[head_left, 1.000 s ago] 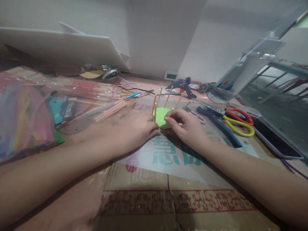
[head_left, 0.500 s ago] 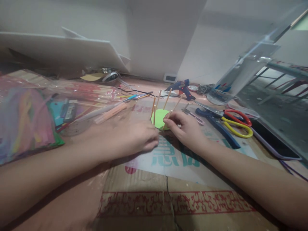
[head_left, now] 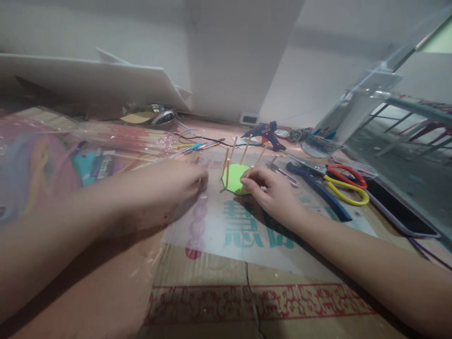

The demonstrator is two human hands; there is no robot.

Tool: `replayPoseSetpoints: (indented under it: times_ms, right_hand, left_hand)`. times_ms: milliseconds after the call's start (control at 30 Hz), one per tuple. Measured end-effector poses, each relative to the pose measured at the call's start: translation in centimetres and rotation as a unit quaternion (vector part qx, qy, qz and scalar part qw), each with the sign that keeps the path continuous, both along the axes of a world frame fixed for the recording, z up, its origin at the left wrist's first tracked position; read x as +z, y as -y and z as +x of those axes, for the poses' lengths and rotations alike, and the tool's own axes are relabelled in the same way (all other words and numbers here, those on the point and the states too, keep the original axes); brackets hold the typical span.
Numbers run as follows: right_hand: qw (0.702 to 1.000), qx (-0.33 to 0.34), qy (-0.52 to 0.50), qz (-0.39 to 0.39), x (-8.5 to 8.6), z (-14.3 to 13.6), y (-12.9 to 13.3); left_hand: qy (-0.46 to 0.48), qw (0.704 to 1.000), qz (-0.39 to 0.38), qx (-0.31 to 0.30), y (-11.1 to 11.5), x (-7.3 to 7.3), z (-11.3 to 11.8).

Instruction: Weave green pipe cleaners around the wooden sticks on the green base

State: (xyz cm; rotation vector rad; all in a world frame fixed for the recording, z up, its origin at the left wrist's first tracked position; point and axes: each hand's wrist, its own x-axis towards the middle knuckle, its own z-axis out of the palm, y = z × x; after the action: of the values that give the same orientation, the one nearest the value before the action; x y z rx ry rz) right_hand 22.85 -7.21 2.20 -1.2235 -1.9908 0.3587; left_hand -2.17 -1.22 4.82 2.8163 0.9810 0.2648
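Note:
A bright green base (head_left: 234,177) lies flat on a printed plastic sheet (head_left: 212,226), with several short wooden sticks standing up around its edge, some leaning outward. At its right front, my right hand (head_left: 270,188) pinches one wooden stick (head_left: 249,173) between thumb and fingers. My left hand (head_left: 185,181) is to the left of the base, apart from it and over the sheet's left side. Motion blurs its fingers, so I cannot tell whether they hold anything.
Behind the base lies a blue glue gun (head_left: 265,135). Scissors (head_left: 348,183), blue-handled pliers (head_left: 319,190), a pink cutter (head_left: 284,173) and a phone (head_left: 402,207) are on the right. A clear container (head_left: 328,134) stands behind them. Bagged pastel strips (head_left: 35,174) lie left.
My left hand has moved left, away from the green base, uncovering its front left edge. My right hand keeps its pinch on the stick in nearly the same place.

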Motion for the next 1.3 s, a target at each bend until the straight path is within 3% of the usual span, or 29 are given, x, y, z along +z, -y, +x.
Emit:
replayPoseSetpoints:
  times_ms: [67,167,300,400,600,1300]
  right_hand:
    - [1.0,-0.001,-0.004,-0.003,-0.1,0.0,0.0]
    - [1.0,-0.004,-0.007,-0.008,-0.2,0.0,0.0]
    - [1.0,0.002,-0.01,-0.004,-0.3,0.1,0.0]
    - [1.0,0.006,0.0,0.007,-0.2,0.1,-0.1]
    - [1.0,0.001,0.03,0.011,-0.1,0.1,-0.1]
    - [0.995,0.008,0.092,0.031,-0.3,0.5,0.1]
  left_hand:
    - [0.012,1.0,0.008,0.01,-0.3,-0.7,0.5]
    - [0.111,0.991,0.076,0.003,0.2,-1.7,1.7]
    - [0.099,0.991,0.08,-0.041,0.8,-3.1,2.4]
    - [0.099,0.992,0.062,-0.04,0.7,-3.7,2.4]
    - [0.084,0.995,0.02,-0.051,0.3,-3.7,2.4]
    - [0.061,0.997,0.003,-0.053,0.1,-3.7,2.5]
